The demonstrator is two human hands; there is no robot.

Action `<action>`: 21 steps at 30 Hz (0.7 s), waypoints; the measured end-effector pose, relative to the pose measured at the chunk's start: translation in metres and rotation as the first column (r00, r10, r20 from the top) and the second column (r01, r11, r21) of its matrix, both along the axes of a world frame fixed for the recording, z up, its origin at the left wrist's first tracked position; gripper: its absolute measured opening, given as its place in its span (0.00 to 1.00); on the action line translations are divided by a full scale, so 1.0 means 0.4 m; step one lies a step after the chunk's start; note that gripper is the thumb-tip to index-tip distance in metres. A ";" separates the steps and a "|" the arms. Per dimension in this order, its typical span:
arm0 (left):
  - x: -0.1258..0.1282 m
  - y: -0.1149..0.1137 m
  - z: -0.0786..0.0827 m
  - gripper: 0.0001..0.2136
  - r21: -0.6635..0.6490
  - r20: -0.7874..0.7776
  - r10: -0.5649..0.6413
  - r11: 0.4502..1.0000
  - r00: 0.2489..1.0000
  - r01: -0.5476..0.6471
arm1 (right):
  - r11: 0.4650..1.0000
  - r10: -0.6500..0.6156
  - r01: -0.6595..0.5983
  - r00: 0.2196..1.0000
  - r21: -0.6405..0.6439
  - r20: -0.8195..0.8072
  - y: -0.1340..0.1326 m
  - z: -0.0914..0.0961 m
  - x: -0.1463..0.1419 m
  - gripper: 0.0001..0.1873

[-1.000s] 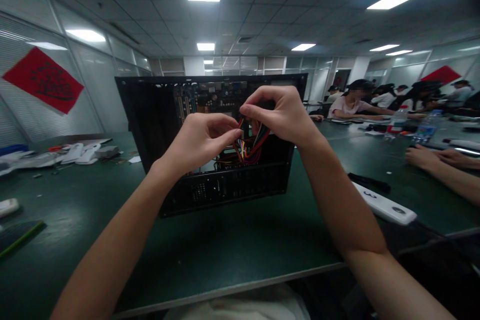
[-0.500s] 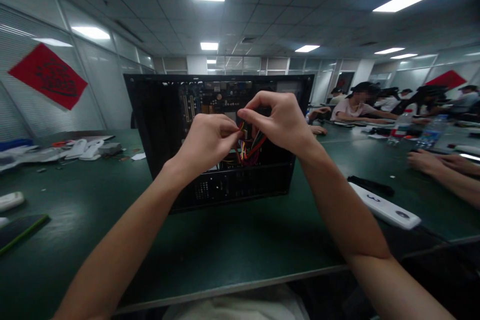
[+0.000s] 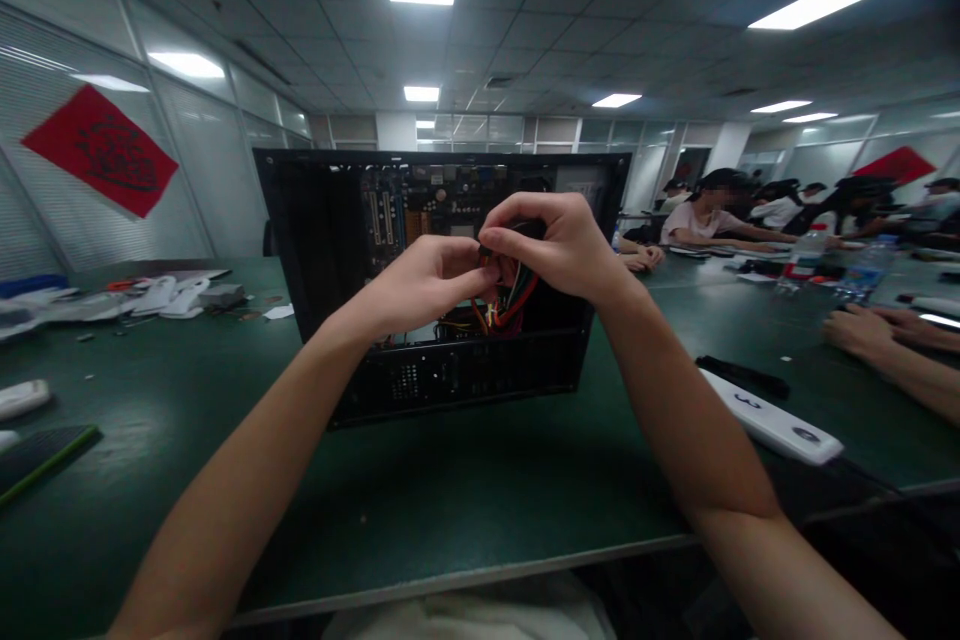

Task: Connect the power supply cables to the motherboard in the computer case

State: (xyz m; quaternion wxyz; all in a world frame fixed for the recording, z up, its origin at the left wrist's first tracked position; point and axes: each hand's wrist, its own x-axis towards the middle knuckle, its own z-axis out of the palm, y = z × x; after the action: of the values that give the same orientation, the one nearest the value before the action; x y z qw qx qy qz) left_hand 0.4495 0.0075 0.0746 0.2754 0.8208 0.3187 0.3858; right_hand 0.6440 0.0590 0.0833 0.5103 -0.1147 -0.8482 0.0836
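A black computer case (image 3: 450, 388) stands on the green table, its side facing me uncovered. Inside it, a motherboard (image 3: 442, 188) shows along the upper part, and a bundle of coloured cables (image 3: 504, 312) hangs in the middle. My right hand (image 3: 555, 245) pinches part of the bundle between thumb and fingertips. Close against it, my left hand (image 3: 427, 285) has its thumb and fingers at the same cables, closed around them. The cable ends between the fingertips are mostly hidden.
A white device marked 3 (image 3: 769, 415) and a black strap-like item (image 3: 742, 375) lie right of the case. Papers and white parts (image 3: 176, 298) are at left, near a green-edged phone-like slab (image 3: 49, 460). Another person's hands (image 3: 870, 330) rest at the right, by bottles (image 3: 806, 260).
My left hand has turned and lowered slightly, its fingers reaching lower on the cables. My right hand has moved slightly down, still pinching. The cable bundle has shifted between them.
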 end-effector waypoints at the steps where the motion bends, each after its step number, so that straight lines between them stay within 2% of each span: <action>1: 0.002 0.003 -0.003 0.12 -0.022 0.012 -0.004 1.000 1.000 0.004 | 0.999 -0.023 0.022 1.000 0.040 0.013 -0.004 0.000 -0.001 0.19; 4: -0.002 0.010 -0.007 0.09 -0.095 0.084 0.023 0.995 0.996 -0.015 | 0.989 -0.084 0.078 0.995 0.125 0.044 -0.012 0.000 -0.006 0.15; 6: -0.010 0.012 -0.006 0.09 -0.127 0.125 0.048 0.991 0.991 -0.032 | 0.991 -0.076 0.066 0.994 0.114 0.084 -0.012 -0.002 -0.007 0.14; 11: -0.022 0.009 0.002 0.10 -0.092 0.104 0.145 0.986 0.984 -0.136 | 0.995 0.058 -0.047 0.991 -0.093 0.124 0.013 -0.004 0.008 0.16; 16: -0.020 0.014 0.002 0.12 -0.025 0.023 0.175 0.984 0.984 -0.174 | 0.942 0.153 -0.063 0.955 -0.328 0.256 0.026 -0.001 0.038 0.19; 18: -0.021 0.018 -0.001 0.12 -0.034 -0.024 0.165 0.986 0.986 -0.166 | 0.929 0.173 -0.056 0.940 -0.366 0.295 0.021 0.000 0.043 0.18; 21: -0.026 0.024 -0.004 0.12 -0.063 -0.068 0.175 0.982 0.982 -0.179 | 0.934 0.157 -0.052 0.948 -0.352 0.276 0.011 0.001 0.040 0.15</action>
State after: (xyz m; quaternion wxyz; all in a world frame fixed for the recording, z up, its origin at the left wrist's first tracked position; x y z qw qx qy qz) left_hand 0.4392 0.0171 0.0730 0.2580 0.7909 0.4117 0.3720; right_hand 0.6601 0.0636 0.0837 0.3431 -0.1669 -0.8932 0.2378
